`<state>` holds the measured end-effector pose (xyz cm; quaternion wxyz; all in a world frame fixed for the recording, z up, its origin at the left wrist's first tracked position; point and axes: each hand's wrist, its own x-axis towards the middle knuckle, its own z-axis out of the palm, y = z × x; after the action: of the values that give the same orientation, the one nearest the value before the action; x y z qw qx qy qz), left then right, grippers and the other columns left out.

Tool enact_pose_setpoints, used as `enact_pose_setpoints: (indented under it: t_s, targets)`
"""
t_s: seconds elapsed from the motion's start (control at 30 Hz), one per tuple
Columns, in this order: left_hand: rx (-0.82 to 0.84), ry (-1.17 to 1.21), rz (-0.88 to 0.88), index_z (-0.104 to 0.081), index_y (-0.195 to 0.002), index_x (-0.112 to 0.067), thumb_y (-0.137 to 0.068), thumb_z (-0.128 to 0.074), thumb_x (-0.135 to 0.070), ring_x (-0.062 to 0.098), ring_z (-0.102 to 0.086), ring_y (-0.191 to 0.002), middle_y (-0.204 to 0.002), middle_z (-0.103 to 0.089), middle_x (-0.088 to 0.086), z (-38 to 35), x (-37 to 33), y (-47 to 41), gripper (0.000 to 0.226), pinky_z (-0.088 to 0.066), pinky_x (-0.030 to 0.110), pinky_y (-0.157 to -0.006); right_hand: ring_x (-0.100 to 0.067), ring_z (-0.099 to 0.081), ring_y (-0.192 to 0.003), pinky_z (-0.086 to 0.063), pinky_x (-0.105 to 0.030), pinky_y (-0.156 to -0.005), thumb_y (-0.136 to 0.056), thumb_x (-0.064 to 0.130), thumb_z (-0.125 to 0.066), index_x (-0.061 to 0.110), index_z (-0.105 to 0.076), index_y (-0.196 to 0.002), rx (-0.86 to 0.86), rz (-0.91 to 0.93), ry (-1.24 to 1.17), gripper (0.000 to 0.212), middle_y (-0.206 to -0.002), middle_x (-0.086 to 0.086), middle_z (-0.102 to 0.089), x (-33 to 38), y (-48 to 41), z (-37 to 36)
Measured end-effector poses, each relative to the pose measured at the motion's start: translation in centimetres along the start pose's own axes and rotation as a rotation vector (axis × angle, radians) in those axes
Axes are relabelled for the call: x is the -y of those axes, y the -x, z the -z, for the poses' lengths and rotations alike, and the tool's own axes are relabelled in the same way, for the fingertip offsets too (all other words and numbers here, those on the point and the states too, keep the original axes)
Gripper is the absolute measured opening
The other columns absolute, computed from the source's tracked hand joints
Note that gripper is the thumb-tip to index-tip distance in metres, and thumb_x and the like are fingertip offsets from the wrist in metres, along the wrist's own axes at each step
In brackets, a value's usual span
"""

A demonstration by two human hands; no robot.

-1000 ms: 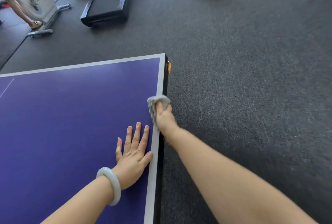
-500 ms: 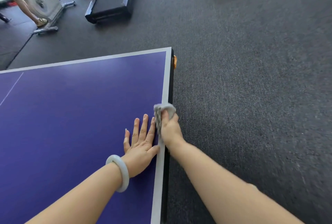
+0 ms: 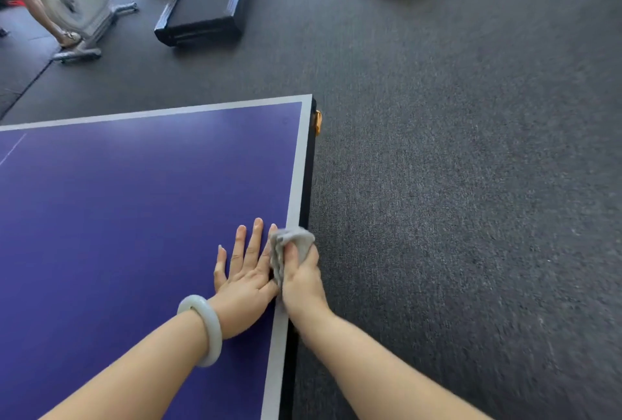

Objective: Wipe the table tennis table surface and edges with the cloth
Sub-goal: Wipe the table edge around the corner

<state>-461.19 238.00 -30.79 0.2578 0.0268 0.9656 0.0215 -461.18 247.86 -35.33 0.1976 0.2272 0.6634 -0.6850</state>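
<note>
crumpled grey cloth (image 3: 292, 248) on table edge (image 3: 298, 184)

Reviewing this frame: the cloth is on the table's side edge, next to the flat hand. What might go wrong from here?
The cloth in the right hand is crowded against the left hand, flat on the table; a stroke toward the person may bump it and skip that border. The orange fitting near the far corner might snag the cloth. The bracelet could scrape the surface if that hand slides.
</note>
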Motion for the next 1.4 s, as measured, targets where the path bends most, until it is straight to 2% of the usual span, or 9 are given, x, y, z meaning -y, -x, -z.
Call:
enact_pose_setpoints:
  t_s: [0.17,0.23,0.3,0.37,0.53,0.73,0.87,0.97,1.4]
  targets:
    - [0.031,0.026,-0.047,0.042,-0.130,-0.043,-0.101,-0.027,-0.046,0.002,0.053,-0.122,-0.141,0.049,-0.023,0.3,0.9,-0.1,0.074,0.027,0.040,-0.112,-0.035,-0.043,-0.138,-0.033,-0.041,-0.114,-0.100,0.062,-0.036,0.018,-0.025,-0.155,-0.054,-0.003,-0.060,0.071,-0.148,-0.021,-0.045,4.3,-4.2,0.3]
    - [0.024,0.035,-0.046,0.040,-0.130,-0.042,-0.097,-0.018,-0.057,0.002,0.050,-0.125,-0.138,0.048,-0.026,0.1,0.5,-0.2,0.068,0.025,0.039,-0.114,-0.034,-0.040,-0.140,-0.031,-0.039,-0.115,-0.100,0.060,-0.035,0.022,-0.022,-0.158,-0.025,-0.008,-0.029,0.071,-0.150,-0.020,-0.041,2.7,-1.8,0.2]
    - [-0.024,0.035,-0.018,0.038,-0.128,-0.044,-0.085,-0.005,-0.063,0.002,0.042,-0.130,-0.138,0.045,-0.026,0.0,0.4,-0.4,0.064,0.021,0.038,-0.116,-0.029,-0.036,-0.143,-0.027,-0.030,-0.113,-0.101,0.057,-0.035,0.024,-0.018,-0.159,-0.010,-0.004,-0.015,0.068,-0.154,-0.017,-0.037,-0.8,2.7,0.0]
    - [-0.018,0.064,-0.046,0.038,-0.129,-0.045,-0.098,-0.022,-0.052,0.002,0.041,-0.133,-0.145,0.042,-0.024,0.0,0.7,-0.4,0.068,0.022,0.038,-0.115,-0.022,-0.030,-0.147,-0.022,-0.018,-0.108,-0.101,0.055,-0.034,0.028,-0.012,-0.160,0.030,-0.027,-0.008,0.069,-0.158,-0.010,-0.031,-3.7,7.0,-0.1]
    - [-0.017,0.167,-0.138,0.031,-0.139,-0.039,-0.105,-0.037,-0.032,0.004,0.038,-0.139,-0.150,0.037,-0.024,0.6,1.1,0.4,0.076,0.026,0.035,-0.112,-0.028,-0.038,-0.142,-0.030,-0.031,-0.109,-0.102,0.058,-0.029,0.025,-0.010,-0.159,0.040,-0.079,0.075,0.068,-0.154,-0.014,-0.036,-3.5,6.5,-0.4]
    - [-0.179,0.239,-0.124,0.001,-0.155,-0.022,-0.104,-0.044,-0.021,0.015,0.018,-0.150,-0.155,0.024,-0.012,0.6,0.5,2.7,0.067,0.010,0.034,-0.121,-0.033,-0.041,-0.138,-0.032,-0.036,-0.108,-0.101,0.059,-0.031,0.020,-0.018,-0.158,-0.011,-0.034,0.079,0.070,-0.150,-0.020,-0.042,-2.4,4.7,-0.3]
    - [-0.113,-0.001,0.027,0.030,-0.145,-0.035,-0.102,-0.031,-0.050,0.014,0.037,-0.141,-0.142,0.050,-0.015,-3.4,0.8,8.2,0.076,0.012,0.040,-0.120,-0.035,-0.045,-0.134,-0.035,-0.041,-0.109,-0.100,0.061,-0.031,0.020,-0.021,-0.156,0.006,-0.028,0.085,0.070,-0.145,-0.021,-0.047,-2.4,4.8,-0.1]
    - [-0.044,0.033,0.117,0.042,-0.134,-0.043,-0.098,-0.023,-0.061,0.008,0.048,-0.132,-0.139,0.055,-0.020,-5.8,1.1,11.8,0.077,0.018,0.044,-0.118,-0.036,-0.048,-0.130,-0.037,-0.043,-0.107,-0.100,0.061,-0.031,0.019,-0.027,-0.151,0.001,-0.024,0.071,0.066,-0.141,-0.020,-0.050,-2.1,5.2,0.0]
    - [0.027,0.160,0.084,0.033,-0.137,-0.046,-0.103,-0.022,-0.054,0.009,0.045,-0.135,-0.142,0.048,-0.022,-5.5,0.6,12.4,0.065,0.028,0.043,-0.110,-0.025,-0.043,-0.137,-0.035,-0.045,-0.114,-0.090,0.070,-0.031,0.029,-0.017,-0.157,0.121,0.018,-0.022,0.080,-0.147,-0.011,-0.043,-7.7,13.7,0.0]
